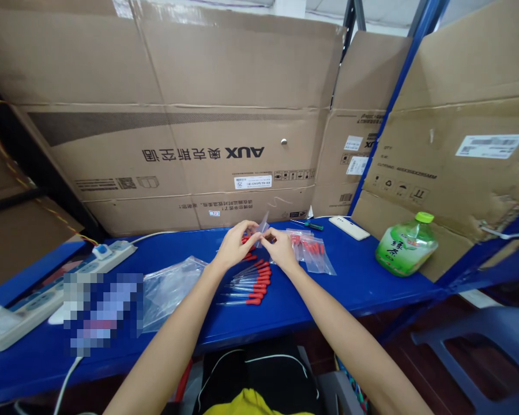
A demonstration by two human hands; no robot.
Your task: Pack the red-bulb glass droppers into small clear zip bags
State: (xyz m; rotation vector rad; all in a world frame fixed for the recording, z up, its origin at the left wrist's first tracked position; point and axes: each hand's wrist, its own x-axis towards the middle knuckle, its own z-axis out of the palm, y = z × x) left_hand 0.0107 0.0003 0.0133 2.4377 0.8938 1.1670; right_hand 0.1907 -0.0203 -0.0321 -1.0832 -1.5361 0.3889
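Note:
Both of my hands meet over the blue table, fingers pinched on a small clear plastic bag. My left hand grips its left side, and my right hand pinches it from the right. Below them several droppers with red bulbs and clear stems lie fanned out, bulbs to the right. More red bulbs show partly behind my left fingers. To the right of my right hand lie clear zip bags with red-bulbed droppers inside. Larger clear plastic bags lie flat to the left of my left forearm.
A green-handled screwdriver and a white phone lie at the back of the table. A green tea bottle stands at the right. A power strip runs along the left. Cardboard sheets wall the back; a blue stool stands lower right.

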